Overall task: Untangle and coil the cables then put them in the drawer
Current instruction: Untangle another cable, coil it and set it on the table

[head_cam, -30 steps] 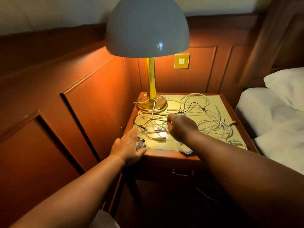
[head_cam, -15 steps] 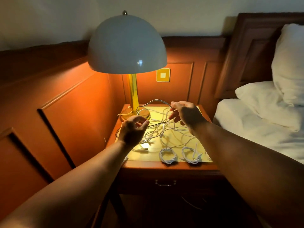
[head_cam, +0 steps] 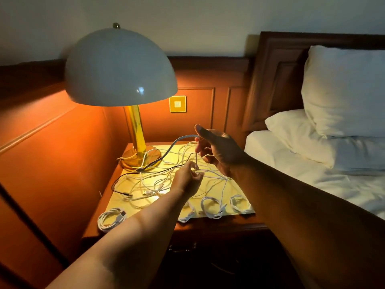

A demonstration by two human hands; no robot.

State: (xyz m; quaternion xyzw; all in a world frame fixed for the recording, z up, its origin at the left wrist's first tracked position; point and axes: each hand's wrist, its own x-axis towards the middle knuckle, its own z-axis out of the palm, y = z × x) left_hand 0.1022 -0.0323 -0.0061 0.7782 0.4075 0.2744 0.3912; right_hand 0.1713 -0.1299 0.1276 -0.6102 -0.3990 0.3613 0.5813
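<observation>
A tangle of white cables (head_cam: 154, 180) with one black cable (head_cam: 116, 180) lies on the nightstand top (head_cam: 235, 186). My right hand (head_cam: 218, 151) is raised above it and pinches a white cable that arcs left and down toward the lamp base. Just below, my left hand (head_cam: 187, 178) pinches a white strand of the same tangle. Coiled white cables lie along the front edge: one coil at the left corner (head_cam: 111, 219) and two coils (head_cam: 212, 207) (head_cam: 239, 204) at the right. The drawer handle (head_cam: 182, 247) shows dimly below the top.
A lamp with a white dome shade (head_cam: 120, 67) and brass base (head_cam: 141, 157) stands at the nightstand's back left. Wood panelling with a wall switch (head_cam: 177, 104) lies behind. A bed with white pillows (head_cam: 341, 92) is close on the right.
Both hands have lifted from the nightstand top. My right hand has raised a white cable higher, and my left hand has moved right to pinch a strand below it. The view has pulled back.
</observation>
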